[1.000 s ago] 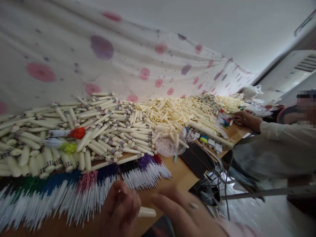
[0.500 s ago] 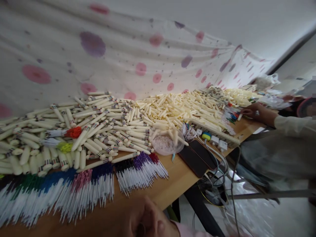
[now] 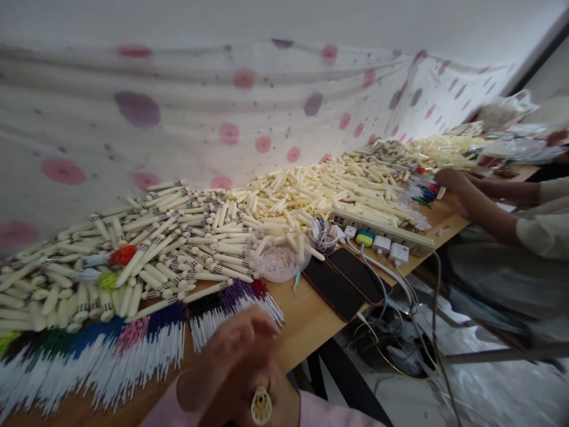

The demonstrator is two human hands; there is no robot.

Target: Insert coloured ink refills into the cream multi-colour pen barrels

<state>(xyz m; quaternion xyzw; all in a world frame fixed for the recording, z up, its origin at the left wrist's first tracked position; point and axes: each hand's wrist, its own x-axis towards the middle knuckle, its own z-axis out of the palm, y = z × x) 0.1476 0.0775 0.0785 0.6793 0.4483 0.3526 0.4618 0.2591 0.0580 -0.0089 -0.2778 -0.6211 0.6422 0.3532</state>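
In the lower middle of the head view, my right hand (image 3: 282, 394) is closed around a cream plastic pen barrel (image 3: 261, 406). The barrel's open end, with several small holes inside, faces me. My left hand (image 3: 217, 356) is just above and to the left, partly smeared by motion; whether its bent fingers hold anything cannot be made out. Beyond it lie black-tipped pen refills (image 3: 204, 323), then purple (image 3: 235, 296) and dark red ones. More white refills (image 3: 102, 373) with green, blue, pink and navy ends lie in rows to the left.
Piled pens with striped ends (image 3: 178, 231) and bare cream barrels (image 3: 320, 190) line the curtained wall. A clear tub (image 3: 278, 261), two phones (image 3: 333, 290), a power strip (image 3: 382, 231) and hanging cables (image 3: 438, 320) are to the right. A co-worker's hands (image 3: 457, 184) work farther along.
My left hand has come into view over the table's front. The pen barrel in my right hand now shows its open end. The view has shifted slightly.
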